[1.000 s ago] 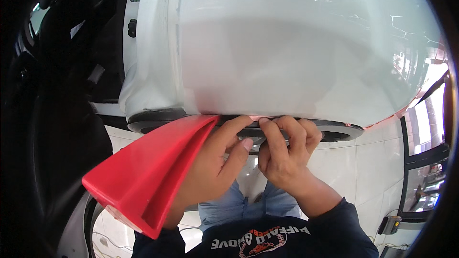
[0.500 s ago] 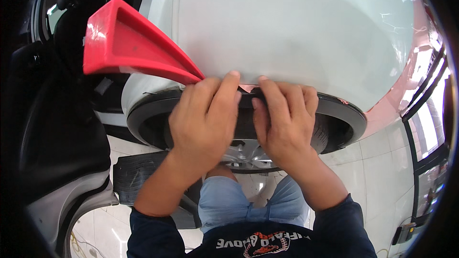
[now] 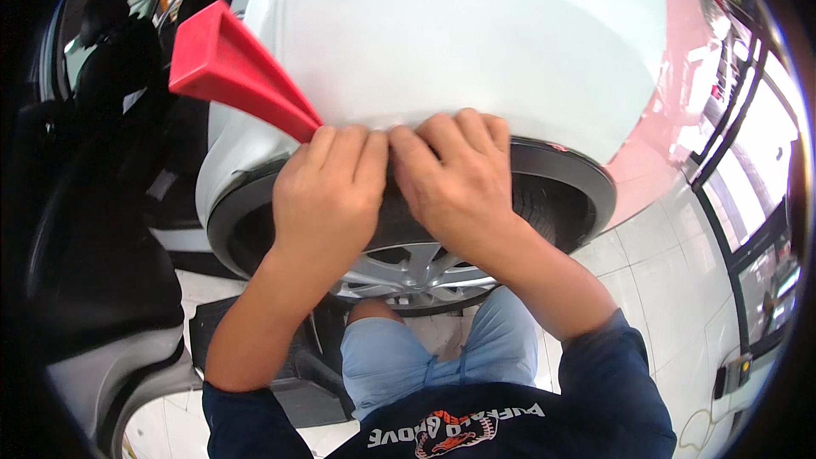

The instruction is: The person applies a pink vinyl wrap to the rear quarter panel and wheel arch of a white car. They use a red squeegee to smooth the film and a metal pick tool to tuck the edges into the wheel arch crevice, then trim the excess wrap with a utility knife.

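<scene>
My left hand [image 3: 330, 183] is closed, its fingers curled over the black wheel-arch trim [image 3: 586, 183] of a car. Close beside it, nearly touching, my right hand [image 3: 455, 174] is closed over the same trim, fingertips against the lower edge of the pale body panel [image 3: 459, 34]. The thumbs are mostly hidden, and I cannot see whether a thin edge is pinched beneath the fingers. A red plastic wedge [image 3: 242, 64] stands out to the upper left. Its narrow tip ends at the trim by my left fingertips, partly hidden by them.
Below the arch is a wheel with silver spokes [image 3: 416, 268]. An open car door [image 3: 93, 289] and dark seats stand at the left. A black ribbed mat-like piece [image 3: 217, 331] lies beside my legs. The panel's right side is pink [image 3: 642, 153]. Glass doors [image 3: 752, 229] line the right.
My two hands have come closer together, closing the gap where a small pink flap showed at the panel edge. The whole view has shifted; the red wedge still sits at the trim.
</scene>
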Tool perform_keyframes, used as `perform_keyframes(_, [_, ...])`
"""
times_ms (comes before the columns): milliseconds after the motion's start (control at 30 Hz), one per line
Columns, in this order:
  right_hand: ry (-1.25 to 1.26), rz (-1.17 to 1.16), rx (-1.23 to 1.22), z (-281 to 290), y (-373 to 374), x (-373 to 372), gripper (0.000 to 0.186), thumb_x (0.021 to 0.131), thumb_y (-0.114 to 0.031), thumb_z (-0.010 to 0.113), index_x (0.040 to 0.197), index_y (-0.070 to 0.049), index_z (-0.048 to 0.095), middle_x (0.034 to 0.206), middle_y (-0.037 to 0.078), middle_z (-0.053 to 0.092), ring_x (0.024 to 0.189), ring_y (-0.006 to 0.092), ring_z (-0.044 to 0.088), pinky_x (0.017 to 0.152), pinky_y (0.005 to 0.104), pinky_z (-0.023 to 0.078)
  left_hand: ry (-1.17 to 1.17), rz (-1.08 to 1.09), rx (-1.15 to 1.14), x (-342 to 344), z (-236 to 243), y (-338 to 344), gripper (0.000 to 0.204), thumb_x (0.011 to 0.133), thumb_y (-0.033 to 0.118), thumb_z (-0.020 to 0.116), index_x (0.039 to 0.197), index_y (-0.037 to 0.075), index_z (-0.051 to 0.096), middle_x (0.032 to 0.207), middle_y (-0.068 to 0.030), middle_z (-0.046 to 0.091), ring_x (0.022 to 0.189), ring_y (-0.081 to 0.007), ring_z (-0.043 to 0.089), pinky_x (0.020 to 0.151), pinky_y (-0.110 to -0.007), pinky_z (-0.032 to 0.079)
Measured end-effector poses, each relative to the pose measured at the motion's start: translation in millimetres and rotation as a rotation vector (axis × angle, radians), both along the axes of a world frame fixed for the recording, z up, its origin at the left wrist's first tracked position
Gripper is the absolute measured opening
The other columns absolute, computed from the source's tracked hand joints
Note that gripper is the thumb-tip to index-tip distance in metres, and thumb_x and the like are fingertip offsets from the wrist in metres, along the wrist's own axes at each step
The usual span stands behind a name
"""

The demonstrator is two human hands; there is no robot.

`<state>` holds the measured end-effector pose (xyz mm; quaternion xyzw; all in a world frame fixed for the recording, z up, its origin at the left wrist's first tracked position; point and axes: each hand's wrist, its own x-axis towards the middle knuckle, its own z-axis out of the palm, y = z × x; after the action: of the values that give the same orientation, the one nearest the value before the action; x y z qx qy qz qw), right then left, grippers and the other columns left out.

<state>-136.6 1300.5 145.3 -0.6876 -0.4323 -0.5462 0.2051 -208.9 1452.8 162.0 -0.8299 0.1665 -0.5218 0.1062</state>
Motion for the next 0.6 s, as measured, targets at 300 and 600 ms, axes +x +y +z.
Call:
perform_keyframes(300, [0.007, 0.074, -0.043, 1.9, -3.8, 9.0, 0.021, 0.074, -0.013, 0.064, 0.092, -0.003, 0.067, 0.085, 0.007, 0.055, 0.083, 0.0243, 0.052, 0.076, 0.0388, 0.039, -0.016, 0.08, 0.167, 13.4, 5.5, -0.3, 0.013, 0.073, 0.017, 0.06, 0.081, 0.007, 0.056, 0.075, -0.0036, 0.047, 0.07, -0.0176, 0.054, 0.055, -0.026, 0.047])
perform_keyframes(600, [0.177, 0.06, -0.008, 3.2, 8.9, -4.7, 0.018, 0.076, -0.01, 0.067, 0.094, -0.006, 0.069, 0.086, 0.008, 0.058, 0.083, 0.027, 0.056, 0.074, 0.0404, 0.041, -0.199, 0.016, 0.048, 27.7, -19.9, 8.8, 0.013, 0.075, 0.015, 0.059, 0.085, 0.007, 0.057, 0.077, -0.0052, 0.048, 0.07, -0.0199, 0.052, 0.053, -0.031, 0.045])
